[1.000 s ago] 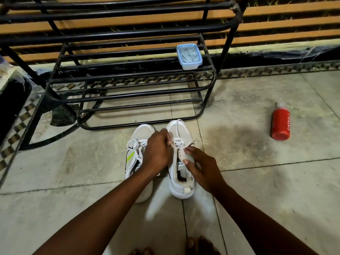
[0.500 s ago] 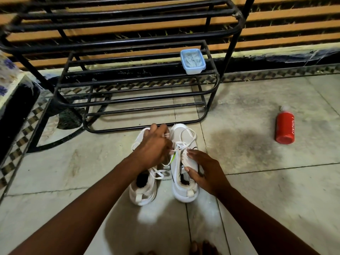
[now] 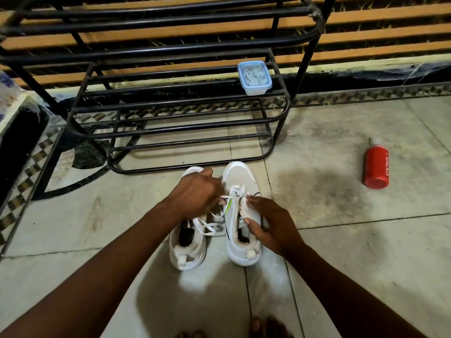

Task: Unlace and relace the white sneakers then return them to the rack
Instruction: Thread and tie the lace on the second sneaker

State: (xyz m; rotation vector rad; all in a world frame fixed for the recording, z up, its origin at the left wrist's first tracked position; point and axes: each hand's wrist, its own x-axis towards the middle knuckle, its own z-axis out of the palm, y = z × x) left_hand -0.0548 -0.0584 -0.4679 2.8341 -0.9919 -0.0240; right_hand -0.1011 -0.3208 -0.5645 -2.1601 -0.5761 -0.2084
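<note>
Sneakers side by side on floor tiles, toes at twelve o'clock toward rack [image 3: 170, 113]. Right sneaker [image 3: 241, 215] partly unlaced, lace [image 3: 234, 193] loose at upper eyelets. Left hand [image 3: 197, 193] pinching lace; right hand [image 3: 271, 223] gripping collar. Left sneaker [image 3: 188, 242] at nine o'clock, laces slack. Relacing and racking seemingly still ahead.

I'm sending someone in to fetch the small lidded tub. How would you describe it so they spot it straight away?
Find the black metal shoe rack against the slatted wall. On its low front shelf, at the right end, sits the small plastic container. It is pale blue with a clip-on lid, the only thing on the rack; the red bottle lies apart on the floor.
</note>
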